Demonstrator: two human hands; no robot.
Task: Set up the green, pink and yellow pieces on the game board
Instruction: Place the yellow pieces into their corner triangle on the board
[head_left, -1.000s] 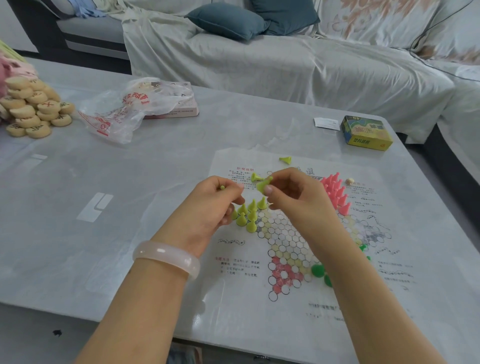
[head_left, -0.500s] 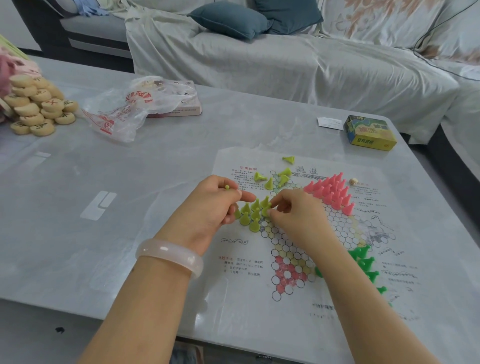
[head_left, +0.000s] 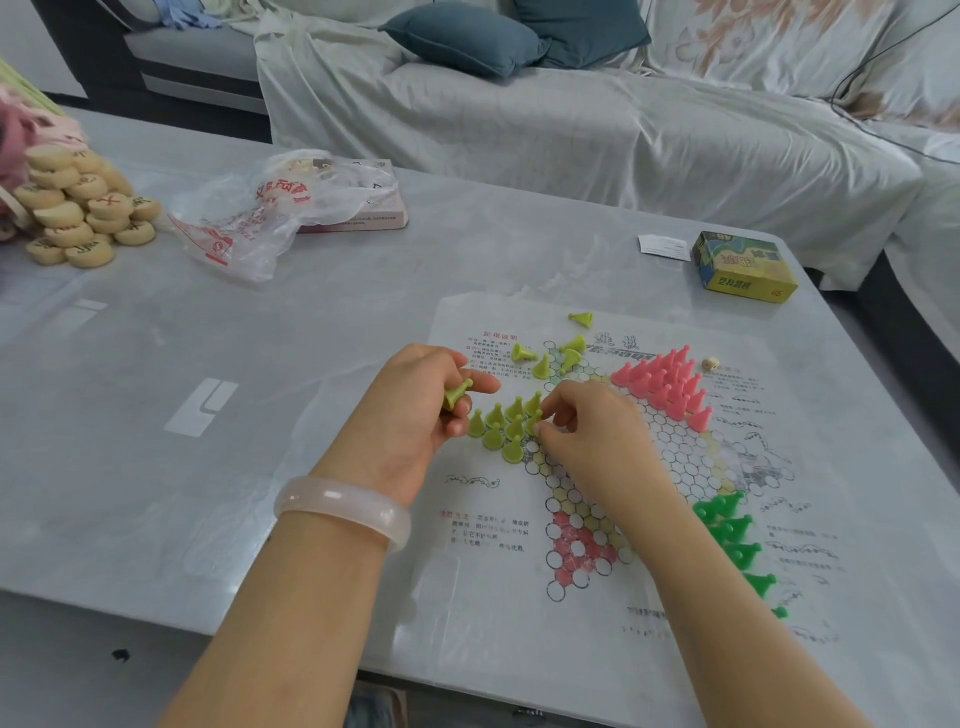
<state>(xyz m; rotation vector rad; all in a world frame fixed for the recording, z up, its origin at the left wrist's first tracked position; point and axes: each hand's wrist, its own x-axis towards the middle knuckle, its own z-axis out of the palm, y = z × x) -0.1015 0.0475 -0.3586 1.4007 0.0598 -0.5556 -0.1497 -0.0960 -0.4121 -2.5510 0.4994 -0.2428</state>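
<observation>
Both my hands work over the game board (head_left: 691, 525): left hand (head_left: 415, 415) grips one yellow piece (head_left: 457, 393) at its left edge, right hand (head_left: 587, 431) pinches a standing yellow piece (head_left: 533, 425) beside the yellow cluster (head_left: 498, 431).

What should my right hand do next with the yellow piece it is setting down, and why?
Probably let go of it and take the spare yellow piece from the left hand. The right hand pinches a piece at the edge of the standing yellow cluster, while other loose yellow pieces lie farther up the game board.
</observation>
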